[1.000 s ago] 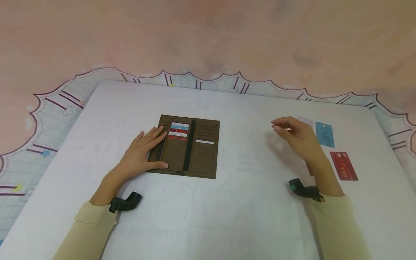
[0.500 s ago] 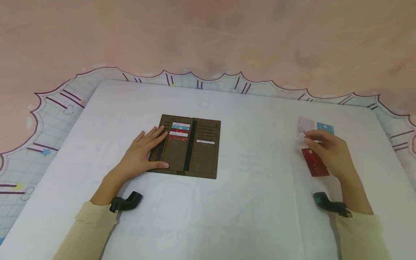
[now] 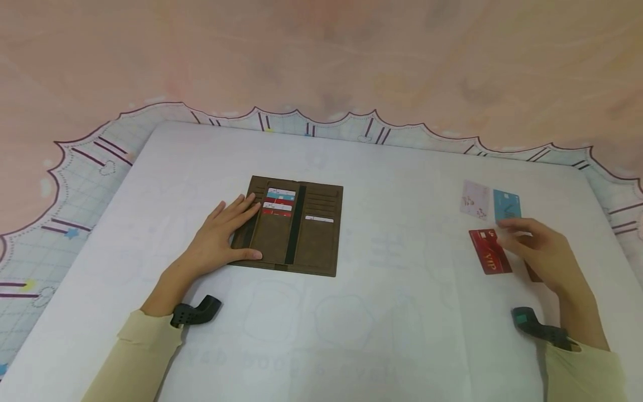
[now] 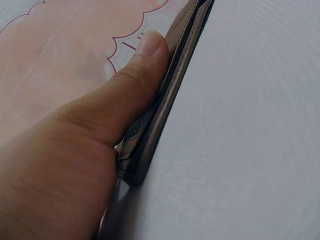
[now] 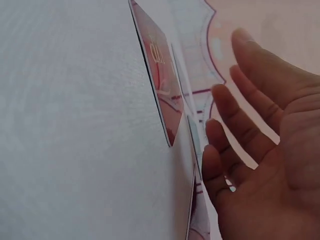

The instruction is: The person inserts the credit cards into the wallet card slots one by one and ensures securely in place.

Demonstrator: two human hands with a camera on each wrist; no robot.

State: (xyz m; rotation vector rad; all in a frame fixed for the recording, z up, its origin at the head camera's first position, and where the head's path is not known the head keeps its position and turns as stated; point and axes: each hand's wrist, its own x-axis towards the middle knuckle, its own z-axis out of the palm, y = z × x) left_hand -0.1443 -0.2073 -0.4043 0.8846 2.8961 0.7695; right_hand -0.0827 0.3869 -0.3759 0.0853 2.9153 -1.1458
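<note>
An unfolded brown wallet (image 3: 316, 245) lies on the white tabletop. Several cards (image 3: 278, 202) stick out of its middle slots, and one white-edged card (image 3: 319, 219) shows in the right panel. Across the wallet's left part rests my left hand (image 3: 221, 237), fingers spread and straight; its thumb (image 4: 135, 75) lies along the wallet's edge in the left wrist view. My right hand (image 3: 547, 254) hovers over the loose cards, fingers loosely bent around nothing. Beside its fingertips are a red VIP card (image 3: 489, 251) and a blue VIP card (image 3: 507, 204). Another reddish card (image 3: 533, 273) is mostly hidden beneath this hand.
A pale pink floral card (image 3: 474, 199) lies left of the blue one. White tabletop (image 3: 397, 312) stretches between the wallet and the cards. Beyond its far edge runs a scalloped patterned cloth border (image 3: 331, 127).
My right hand has moved right and slightly nearer, from the space left of the cards to above them, uncovering the pale card and one red card. The left hand stays on the wallet.
</note>
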